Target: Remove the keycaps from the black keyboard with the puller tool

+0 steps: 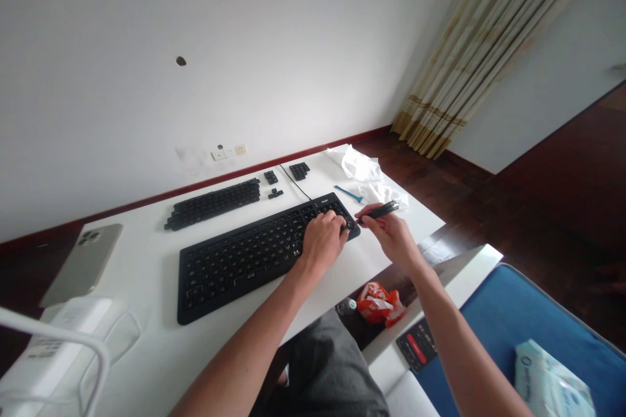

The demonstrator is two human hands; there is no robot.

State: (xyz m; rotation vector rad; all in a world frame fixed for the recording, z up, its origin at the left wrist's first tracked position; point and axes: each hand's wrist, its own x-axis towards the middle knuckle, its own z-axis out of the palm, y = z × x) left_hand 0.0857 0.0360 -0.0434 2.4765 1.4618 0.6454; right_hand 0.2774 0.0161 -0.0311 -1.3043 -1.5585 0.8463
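Note:
A black keyboard [239, 264] with its keycaps off lies across the white desk. My left hand [325, 234] rests on its right part, fingers bent near the number-pad end; whether they pinch anything is hidden. In my right hand [388, 228] is a black pen-like tool [384, 210], its tip at the keyboard's right edge. Behind the keyboard, removed keycaps [215, 202] lie in rows, with smaller groups of keycaps [299, 171] to their right. A blue brush-like tool [349, 193] lies just beyond the keyboard's right end.
Crumpled white plastic [359, 166] is at the desk's back right. A phone [85, 257] and a white power strip [63, 339] with cables are at the left. Below the desk's front edge sits a red-and-white bag [376, 303]; a wipes pack [552, 381] lies on a blue seat [538, 319].

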